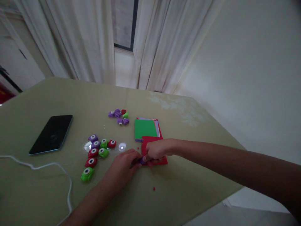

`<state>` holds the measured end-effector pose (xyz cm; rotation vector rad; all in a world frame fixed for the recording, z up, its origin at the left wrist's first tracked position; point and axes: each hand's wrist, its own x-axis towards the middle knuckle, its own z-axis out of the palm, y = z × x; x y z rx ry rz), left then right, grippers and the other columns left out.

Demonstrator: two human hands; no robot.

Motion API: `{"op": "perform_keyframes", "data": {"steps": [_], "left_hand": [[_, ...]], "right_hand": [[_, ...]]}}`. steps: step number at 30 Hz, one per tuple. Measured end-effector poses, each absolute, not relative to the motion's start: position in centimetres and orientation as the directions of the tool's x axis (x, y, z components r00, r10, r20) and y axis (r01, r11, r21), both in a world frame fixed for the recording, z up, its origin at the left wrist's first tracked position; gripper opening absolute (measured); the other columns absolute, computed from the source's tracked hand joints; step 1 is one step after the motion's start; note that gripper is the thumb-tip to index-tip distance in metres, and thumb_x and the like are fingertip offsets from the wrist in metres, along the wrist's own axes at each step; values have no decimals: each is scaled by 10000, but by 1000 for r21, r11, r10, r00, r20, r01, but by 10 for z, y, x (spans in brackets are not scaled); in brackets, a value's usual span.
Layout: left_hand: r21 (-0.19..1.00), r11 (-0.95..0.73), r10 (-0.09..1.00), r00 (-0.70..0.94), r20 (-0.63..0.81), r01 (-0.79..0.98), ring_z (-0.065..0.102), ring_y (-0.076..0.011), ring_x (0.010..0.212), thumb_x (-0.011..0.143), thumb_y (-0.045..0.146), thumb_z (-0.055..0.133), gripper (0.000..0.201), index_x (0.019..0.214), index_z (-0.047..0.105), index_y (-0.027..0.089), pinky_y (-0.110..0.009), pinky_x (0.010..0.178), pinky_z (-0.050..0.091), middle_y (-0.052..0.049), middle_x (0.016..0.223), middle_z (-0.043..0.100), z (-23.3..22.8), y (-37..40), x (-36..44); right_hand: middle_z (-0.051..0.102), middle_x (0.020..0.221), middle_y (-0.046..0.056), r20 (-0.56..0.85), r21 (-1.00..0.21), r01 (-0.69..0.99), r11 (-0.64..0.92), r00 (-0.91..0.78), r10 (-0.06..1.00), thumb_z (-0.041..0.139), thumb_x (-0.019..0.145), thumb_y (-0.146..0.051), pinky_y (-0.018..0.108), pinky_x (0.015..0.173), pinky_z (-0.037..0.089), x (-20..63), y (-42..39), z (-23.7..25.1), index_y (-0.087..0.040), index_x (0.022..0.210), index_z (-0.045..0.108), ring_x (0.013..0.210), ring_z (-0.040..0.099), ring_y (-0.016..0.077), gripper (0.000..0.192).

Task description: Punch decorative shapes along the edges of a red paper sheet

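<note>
The left hand and right hand both grip the small, purple, plastic-looking lump, likely light and hard, best pinched by its sides.

The held piece is purple, the sheet red, the table khaki with a pale mottled patch.

Purple piece: was mostly covered by the left hand and the right hand; its shape could not be told.
Right grip: was unclear, the fingers curled out of sight.
Red sheet: lay partly hidden by the right hand.
White cable: ran out of view at the left and bottom edges.
Red speck: was too small to identify.
Pale specks: were equally unclear.
Red shape: was cut off by the left edge.
</note>
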<state>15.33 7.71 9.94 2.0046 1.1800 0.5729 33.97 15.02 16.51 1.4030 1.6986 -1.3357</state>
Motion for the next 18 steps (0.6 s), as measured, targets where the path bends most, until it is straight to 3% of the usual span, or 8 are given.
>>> {"op": "perform_keyframes", "data": {"steps": [7,12,15,18], "left_hand": [[777,-297,872,490,-16,555,720,-250,925,908,119,653,175,969,779,224,-339,824,526,-45,1000,796,98,80,152],[759,-294,872,488,-35,581,723,-246,897,915,140,669,124,931,769,211,-333,798,524,-49,974,790,98,79,153],[766,-278,877,478,-44,580,734,-244,942,921,138,668,162,1007,778,220,-336,842,541,-47,1033,797,97,77,153],[778,-281,876,481,-31,562,739,-238,970,927,147,677,187,1067,775,223,-340,871,554,-49,1079,798,96,77,151]], "right_hand": [[501,507,-57,-854,-350,937,13,-325,407,672,1015,-296,264,468,277,339,152,164,-175,666,692,456,414,105,370],[497,507,-61,-748,-545,837,-50,-459,480,660,1016,-401,256,484,283,363,143,158,-174,702,713,459,395,100,391],[506,525,-50,-571,-622,781,63,-506,646,711,954,-508,264,501,277,386,137,147,-180,645,648,494,419,111,455],[633,666,-7,-210,-674,725,140,-370,905,688,952,-483,266,580,350,409,131,131,-182,749,680,625,540,151,364]]}}
